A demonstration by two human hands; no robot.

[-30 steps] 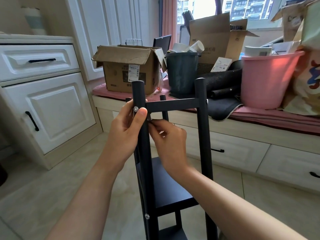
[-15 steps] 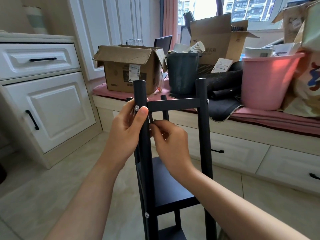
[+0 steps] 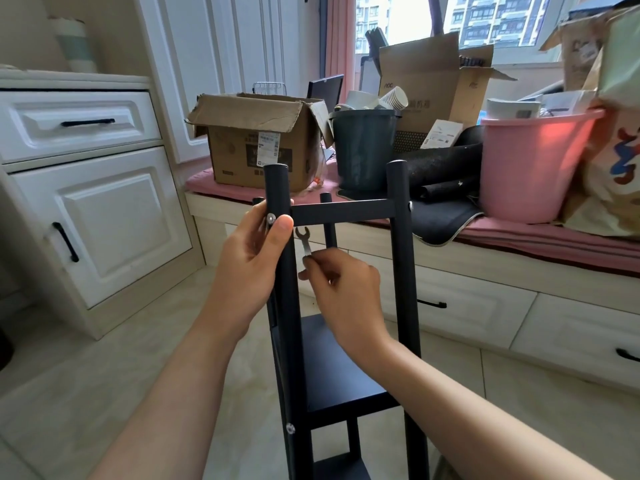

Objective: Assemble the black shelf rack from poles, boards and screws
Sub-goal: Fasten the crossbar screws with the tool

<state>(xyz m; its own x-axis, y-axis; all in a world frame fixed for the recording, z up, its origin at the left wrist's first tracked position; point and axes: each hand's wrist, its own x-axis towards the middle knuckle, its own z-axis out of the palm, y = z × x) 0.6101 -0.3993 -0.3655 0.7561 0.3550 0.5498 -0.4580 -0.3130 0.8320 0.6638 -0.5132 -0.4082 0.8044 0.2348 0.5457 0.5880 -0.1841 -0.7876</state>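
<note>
The black shelf rack (image 3: pixel 346 358) stands upright on the tiled floor (image 3: pixel 104 393), in front of the window seat (image 3: pixel 519 237), with four poles joined and at least two boards fitted lower down; a top crossbar (image 3: pixel 341 213) spans the two near poles. The step in hand is judged to be tightening the upper fixings. The left hand (image 3: pixel 251 258) grips the near left pole (image 3: pixel 282 271) just below its top end, thumb lying beside the silver screw head (image 3: pixel 270 218) at the joint with the crossbar. The right hand (image 3: pixel 341 289) pinches a small flat wrench (image 3: pixel 304 245) by its lower end, the open fork pointing up, just below the crossbar and right of the pole; the fork is not seated on any fixing. A second screw (image 3: pixel 410 205) shows on the near right pole at the same height, and a third (image 3: pixel 289 428) lower on the left pole at board level. Whether the upper left screw is fully home cannot be told. The next move, as judged, calls for the wrench fork to be set on the nut or screw at that joint, with the left hand steadying the pole against turning. On the window seat stand a cardboard box (image 3: pixel 256 143), a dark bin (image 3: pixel 363 147) and a pink bucket (image 3: pixel 533 164), well apart from the work.
</note>
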